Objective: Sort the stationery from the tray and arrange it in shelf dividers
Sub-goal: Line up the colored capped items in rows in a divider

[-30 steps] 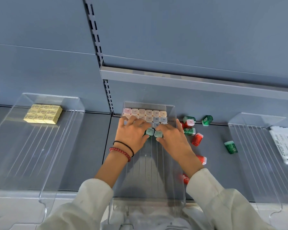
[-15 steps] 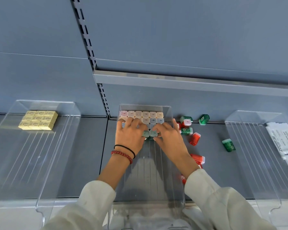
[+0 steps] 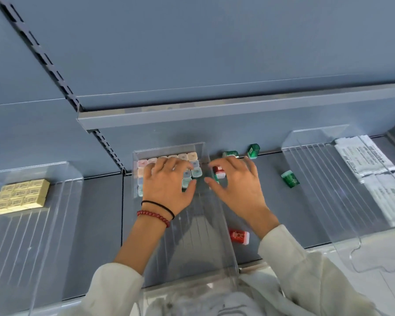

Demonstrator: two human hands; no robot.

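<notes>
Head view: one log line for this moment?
left hand: on pastel erasers in middle divider | right hand: open over red sharpener | loose: green, red sharpeners

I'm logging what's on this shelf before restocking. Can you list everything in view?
Pastel cases: several rows, count unclear under the hand; pink, cream, blue, mint; back of middle divider.
Yellow blocks: yellowish stack; left divider.
Green cases: at least three; shelf, right of middle divider.
Red cases: at least two; same stretch of shelf.
White packets: stacked; far right.
Left hand: flat on pastel cases.
Right hand: open, over the loose cases.
</notes>
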